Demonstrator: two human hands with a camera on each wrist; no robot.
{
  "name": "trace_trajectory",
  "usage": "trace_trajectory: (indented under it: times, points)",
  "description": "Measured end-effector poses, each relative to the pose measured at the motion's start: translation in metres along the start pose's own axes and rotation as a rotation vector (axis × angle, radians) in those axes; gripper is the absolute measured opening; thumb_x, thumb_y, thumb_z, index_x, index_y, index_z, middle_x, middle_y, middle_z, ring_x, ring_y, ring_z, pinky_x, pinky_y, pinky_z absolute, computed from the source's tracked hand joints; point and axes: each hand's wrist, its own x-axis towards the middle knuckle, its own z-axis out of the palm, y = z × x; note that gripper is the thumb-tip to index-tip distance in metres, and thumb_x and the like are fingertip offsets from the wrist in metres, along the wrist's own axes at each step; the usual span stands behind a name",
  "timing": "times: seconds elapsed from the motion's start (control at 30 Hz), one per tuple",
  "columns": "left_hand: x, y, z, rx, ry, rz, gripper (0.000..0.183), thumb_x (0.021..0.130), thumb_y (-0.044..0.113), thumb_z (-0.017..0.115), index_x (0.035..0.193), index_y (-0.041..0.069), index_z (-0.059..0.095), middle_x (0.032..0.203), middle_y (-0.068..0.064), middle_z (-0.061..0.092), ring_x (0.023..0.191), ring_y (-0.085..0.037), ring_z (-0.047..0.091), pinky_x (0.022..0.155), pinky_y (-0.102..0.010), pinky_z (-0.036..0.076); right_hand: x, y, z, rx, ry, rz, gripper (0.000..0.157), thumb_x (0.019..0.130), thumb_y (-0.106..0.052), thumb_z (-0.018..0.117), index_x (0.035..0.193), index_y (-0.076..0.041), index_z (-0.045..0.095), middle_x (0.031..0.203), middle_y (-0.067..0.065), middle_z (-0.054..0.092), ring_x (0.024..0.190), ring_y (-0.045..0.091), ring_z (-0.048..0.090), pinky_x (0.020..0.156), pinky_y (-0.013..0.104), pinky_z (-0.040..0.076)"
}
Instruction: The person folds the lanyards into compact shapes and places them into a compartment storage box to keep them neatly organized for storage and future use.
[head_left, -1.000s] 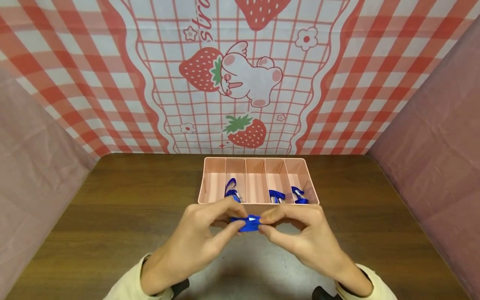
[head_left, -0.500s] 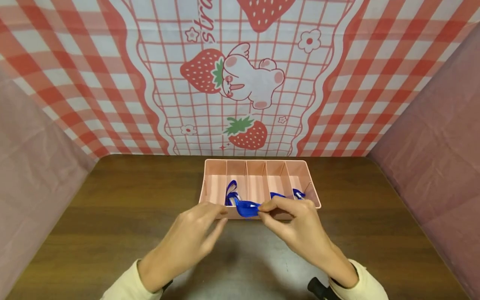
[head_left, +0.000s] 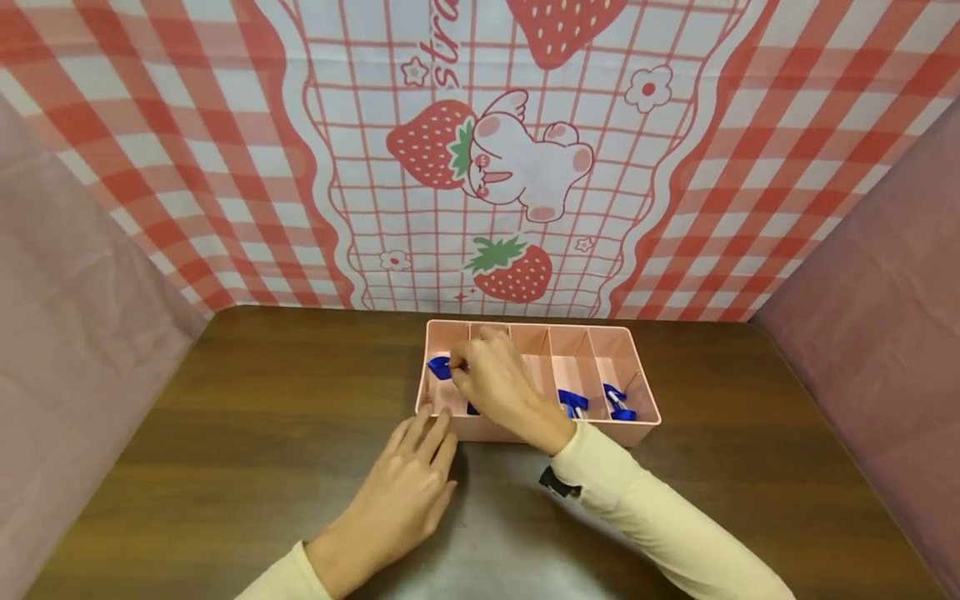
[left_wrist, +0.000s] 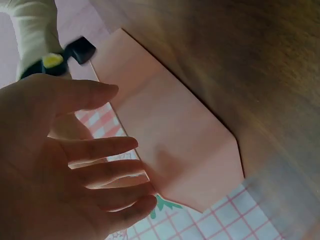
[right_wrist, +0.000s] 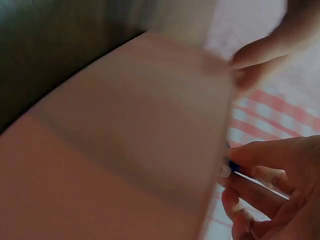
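A pink divided box (head_left: 487, 428) stands on the table. My right hand (head_left: 498, 379) reaches over its left part and pinches a blue ribbon piece (head_left: 441, 367) above or in the leftmost compartment; its exact height is unclear. In the right wrist view, a bit of blue and a white part (right_wrist: 225, 171) show at the thumb and finger. My left hand (head_left: 401, 483) has extended fingers at the box's front left edge. The left wrist view shows those fingers (left_wrist: 107, 172) along the rim of the box. Exact contact there is hard to tell.
Blue ribbon pieces with white parts lie in the fourth compartment (head_left: 573, 403) and the rightmost one (head_left: 619, 403). Another blue piece (head_left: 472, 409) is mostly hidden under my right hand. A checked strawberry cloth (head_left: 510, 192) hangs behind the brown table (head_left: 285, 400).
Both hands held the blue ribbon piece at first. My left hand let go and moved to the box's front left edge. My right hand carried the piece forward and left over the box.
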Motion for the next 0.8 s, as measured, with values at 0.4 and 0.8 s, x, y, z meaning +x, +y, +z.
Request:
trace_trajectory:
  times: [0.4,0.8]
  points:
    - [-0.01,0.001,0.003,-0.014,0.01,-0.004,0.05,0.08,0.03,0.079,0.117,-0.002,0.067,0.138,-0.024,0.055,0.131,-0.042,0.048,0.103,-0.052,0.041,0.022,-0.006,0.057,-0.301,-0.404,0.044,0.017,0.075,-0.012,0.078,0.067,-0.017,0.064,0.065,-0.003,0.066,0.073,0.019,0.067,0.106,0.043,0.039]
    - [-0.016,-0.016,-0.002,-0.163,0.041,-0.041,0.04,0.085,0.029,0.077,0.114,0.004,0.068,0.145,-0.016,0.051,0.134,-0.037,0.047,0.101,-0.054,0.044,-0.052,0.004,-0.02,0.011,-0.153,-0.232,0.008,0.091,-0.011,0.07,0.089,-0.013,0.078,0.107,0.008,0.067,0.11,0.026,0.057,0.097,0.04,0.048]
